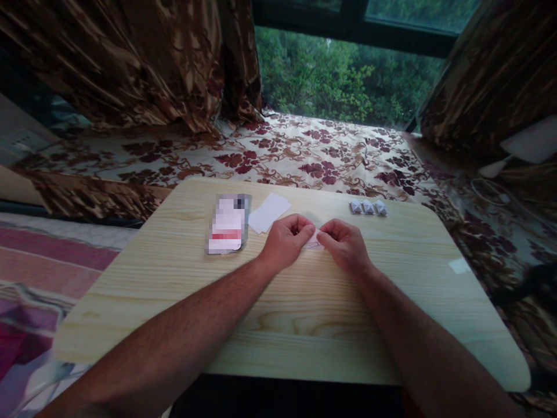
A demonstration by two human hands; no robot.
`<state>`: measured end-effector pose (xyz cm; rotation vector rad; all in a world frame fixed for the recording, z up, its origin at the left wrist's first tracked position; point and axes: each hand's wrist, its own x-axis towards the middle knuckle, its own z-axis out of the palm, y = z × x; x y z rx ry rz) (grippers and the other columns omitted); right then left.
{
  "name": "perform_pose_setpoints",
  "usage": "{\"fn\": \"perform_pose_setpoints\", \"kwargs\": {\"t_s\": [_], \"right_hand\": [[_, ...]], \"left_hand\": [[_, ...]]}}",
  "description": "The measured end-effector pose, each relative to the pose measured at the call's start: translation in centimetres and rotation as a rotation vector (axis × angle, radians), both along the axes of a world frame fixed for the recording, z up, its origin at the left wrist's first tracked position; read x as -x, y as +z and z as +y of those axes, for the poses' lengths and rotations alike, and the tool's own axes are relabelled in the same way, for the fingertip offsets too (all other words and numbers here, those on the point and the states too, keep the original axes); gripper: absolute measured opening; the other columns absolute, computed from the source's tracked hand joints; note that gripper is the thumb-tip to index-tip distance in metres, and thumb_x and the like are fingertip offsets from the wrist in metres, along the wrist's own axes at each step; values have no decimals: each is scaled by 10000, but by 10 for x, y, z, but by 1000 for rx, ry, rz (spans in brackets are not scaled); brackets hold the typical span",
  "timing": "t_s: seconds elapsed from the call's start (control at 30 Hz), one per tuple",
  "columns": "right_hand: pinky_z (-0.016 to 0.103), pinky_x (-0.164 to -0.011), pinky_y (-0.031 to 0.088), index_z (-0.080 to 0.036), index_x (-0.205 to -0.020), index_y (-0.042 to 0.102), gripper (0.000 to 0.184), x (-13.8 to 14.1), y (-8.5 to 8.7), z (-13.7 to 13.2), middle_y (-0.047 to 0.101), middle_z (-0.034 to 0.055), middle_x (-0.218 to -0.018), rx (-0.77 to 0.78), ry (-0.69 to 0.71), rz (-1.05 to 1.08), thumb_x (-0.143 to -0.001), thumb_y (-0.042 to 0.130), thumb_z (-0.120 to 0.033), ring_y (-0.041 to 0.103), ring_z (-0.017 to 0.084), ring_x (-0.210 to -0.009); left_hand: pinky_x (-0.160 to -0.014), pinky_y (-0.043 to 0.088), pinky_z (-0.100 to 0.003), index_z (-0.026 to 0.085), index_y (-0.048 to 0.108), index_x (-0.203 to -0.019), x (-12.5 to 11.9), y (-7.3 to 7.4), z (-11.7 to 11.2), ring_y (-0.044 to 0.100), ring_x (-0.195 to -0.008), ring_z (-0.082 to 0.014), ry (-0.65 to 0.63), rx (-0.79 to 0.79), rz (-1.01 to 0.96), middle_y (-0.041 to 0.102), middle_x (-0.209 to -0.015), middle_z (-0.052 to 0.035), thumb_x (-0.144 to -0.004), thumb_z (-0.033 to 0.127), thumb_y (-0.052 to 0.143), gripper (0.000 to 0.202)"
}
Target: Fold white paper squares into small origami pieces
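Both hands meet over the middle of a light wooden table point(304, 313). My left hand point(285, 241) and my right hand point(343, 244) are closed, pinching a small white piece of paper point(314, 240) between their fingertips, pressed against the tabletop. Most of the paper is hidden by the fingers. Loose white paper sheets point(270, 212) lie just behind my left hand. Three small folded paper shapes point(368, 207) sit in a row at the back right of the table.
A flat packet point(228, 224) lies left of the loose sheets. A small paper scrap point(459, 266) rests near the right edge. Behind the table are a floral cloth point(304, 148), brown curtains and a window. A cable point(491, 191) and a white lamp point(522, 148) sit at the right.
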<state>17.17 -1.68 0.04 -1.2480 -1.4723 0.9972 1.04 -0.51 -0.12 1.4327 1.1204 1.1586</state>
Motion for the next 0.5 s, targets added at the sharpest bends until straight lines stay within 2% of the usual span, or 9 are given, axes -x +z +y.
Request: {"fn": "perform_pose_setpoints", "kwargs": {"t_s": [0.5], "right_hand": [[244, -496, 301, -168, -704, 629, 49, 0, -2, -1, 517, -39, -589, -8, -9, 34, -738, 638, -203, 421, 98, -534]], "left_hand": [[-523, 342, -222, 151, 647, -772, -1, -5, 0, 465, -576, -95, -3, -23, 20, 565, -645, 19, -805, 363, 657, 215]]}}
